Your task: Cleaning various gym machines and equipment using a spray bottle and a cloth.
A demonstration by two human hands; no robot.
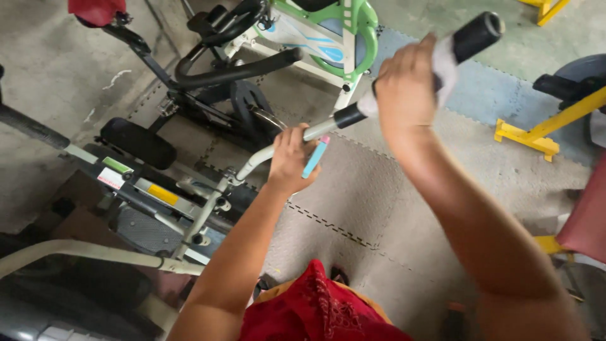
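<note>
Person stands over a grey-framed exercise machine on interlocking grey foam floor mats (353, 189).

Right hand (407, 79), at 1 o'clock of the view: clenched around the long white metal handlebar with black foam grip (478, 33), with a piece of white cloth (445, 60) pressed between palm and bar. Hand is motion-blurred. The bar runs from the machine's pivot at 8 o'clock up to the black grip end at 1 o'clock.

Left hand (290, 158), near centre: fingers wrapped on the lower white section of the same bar, and also pinching a small slim light-blue object with a pink tip (315, 158), kind unclear. So both hands are closed, both on the bar.

Surroundings: black padded pedal (139, 142) at 9 o'clock; a green-and-white stationary bike (328, 31) at 12 o'clock; yellow metal frame (536, 136) at 3 o'clock; red patterned cloth (315, 309) on the person's body at 6 o'clock.

Judgement on technique: the wipe goes best if the left hand holds the bar firmly so it does not swing, while the cloth wraps fully round the tube and travels along its length, turning to reach the underside. The blue object could slip from the left grip.
</note>
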